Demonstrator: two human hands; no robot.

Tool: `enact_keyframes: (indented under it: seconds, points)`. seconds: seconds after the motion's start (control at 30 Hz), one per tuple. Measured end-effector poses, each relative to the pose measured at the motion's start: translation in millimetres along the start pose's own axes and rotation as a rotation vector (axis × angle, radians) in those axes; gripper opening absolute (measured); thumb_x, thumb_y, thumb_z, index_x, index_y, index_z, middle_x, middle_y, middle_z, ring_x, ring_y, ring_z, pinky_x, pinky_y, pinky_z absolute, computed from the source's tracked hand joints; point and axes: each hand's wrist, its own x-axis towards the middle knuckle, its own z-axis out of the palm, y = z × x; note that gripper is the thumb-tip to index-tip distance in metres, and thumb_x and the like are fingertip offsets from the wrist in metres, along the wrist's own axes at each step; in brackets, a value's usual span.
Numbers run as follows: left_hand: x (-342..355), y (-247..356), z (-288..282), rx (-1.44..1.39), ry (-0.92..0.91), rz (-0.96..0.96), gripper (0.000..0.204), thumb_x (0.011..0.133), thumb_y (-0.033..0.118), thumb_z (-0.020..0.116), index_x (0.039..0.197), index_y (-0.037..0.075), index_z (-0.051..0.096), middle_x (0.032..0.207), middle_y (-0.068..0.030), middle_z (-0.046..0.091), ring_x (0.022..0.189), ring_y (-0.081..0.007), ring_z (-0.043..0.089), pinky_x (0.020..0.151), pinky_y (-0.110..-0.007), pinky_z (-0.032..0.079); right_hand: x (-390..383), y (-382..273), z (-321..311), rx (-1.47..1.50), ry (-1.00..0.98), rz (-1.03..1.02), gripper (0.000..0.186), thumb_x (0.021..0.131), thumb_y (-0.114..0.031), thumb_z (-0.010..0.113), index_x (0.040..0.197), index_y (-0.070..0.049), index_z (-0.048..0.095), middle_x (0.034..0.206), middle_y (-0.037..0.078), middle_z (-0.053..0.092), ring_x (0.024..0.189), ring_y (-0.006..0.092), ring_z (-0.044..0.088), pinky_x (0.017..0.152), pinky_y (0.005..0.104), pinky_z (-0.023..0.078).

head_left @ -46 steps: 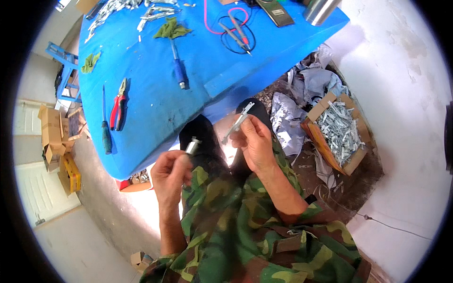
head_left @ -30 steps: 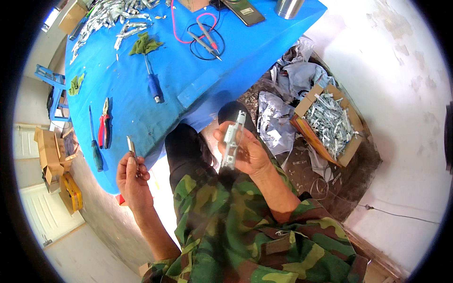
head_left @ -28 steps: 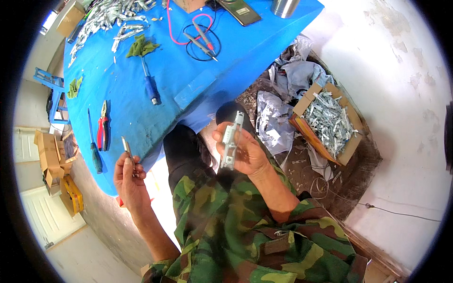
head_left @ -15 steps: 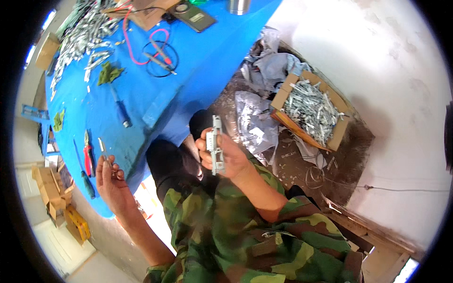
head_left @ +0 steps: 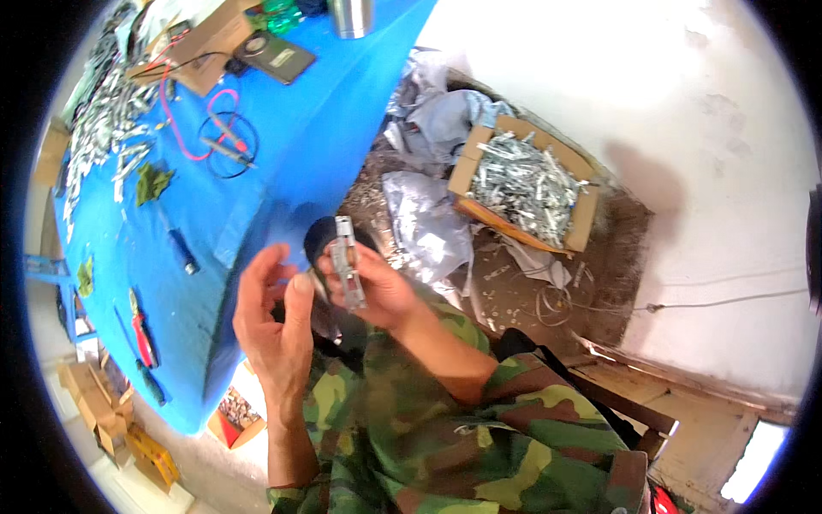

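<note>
My right hand (head_left: 377, 287) is closed on a slim grey metal part (head_left: 346, 261), held upright above my lap. Just to its left, my left hand (head_left: 274, 317) has its fingers curled but apart, and I see nothing in it. On the blue-covered table (head_left: 300, 137) beyond lie red-handled pliers (head_left: 144, 334), a teal-handled screwdriver (head_left: 150, 384), a blue-handled screwdriver (head_left: 182, 250) and a green rag (head_left: 154, 184).
Metal parts (head_left: 120, 128), probe leads (head_left: 229, 133), a phone (head_left: 274, 56) and a steel cup (head_left: 351, 17) occupy the far table. A carton of metal strips (head_left: 588, 214) stands beside plastic bags (head_left: 428, 223) by the white wall (head_left: 702, 257). Boxes (head_left: 98, 403) sit at lower left.
My view has swung rightward. My left hand has come close to my right; the slim piece it held earlier no longer shows in it. My right hand still grips the metal part.
</note>
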Motion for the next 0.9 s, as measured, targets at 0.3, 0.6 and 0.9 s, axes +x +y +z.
enact_keyframes:
  seconds: [0.3,0.6,0.9]
  points:
    - [-36.8,-21.2,-23.7,0.171,0.061,-0.022,0.038,0.08,0.009,0.078,0.114,-0.001,0.065,0.098,-0.0102,0.068,0.079,-0.0163,0.065,0.071,-0.028,0.053,10.9,15.0,22.2,-0.475,0.19,0.1,0.026,0.1,-0.018,0.062,0.122,-0.004,0.057,0.107,0.005,0.066,0.086,0.0128,0.064,0.071,0.0263,0.053]
    - [-39.5,-44.0,-44.1,-0.129,0.04,-0.257,0.034,0.088,0.008,0.072,0.118,-0.005,0.062,0.1,-0.0103,0.07,0.089,-0.015,0.067,0.074,-0.029,0.055,13.4,36.6,56.1,-0.924,0.247,0.188,0.022,0.094,-0.013,0.07,0.109,0.001,0.061,0.092,0.003,0.066,0.077,0.0078,0.063,0.062,0.0243,0.053]
    - [-49.3,-62.4,-70.5,-0.249,0.005,-0.308,0.028,0.099,0.017,0.063,0.115,-0.007,0.065,0.096,-0.0066,0.07,0.088,-0.0107,0.063,0.079,-0.025,0.051,15.6,49.9,56.1,-0.801,0.291,0.31,0.023,0.097,-0.02,0.068,0.108,-0.001,0.063,0.088,0.004,0.065,0.069,0.0098,0.064,0.057,0.0223,0.055]
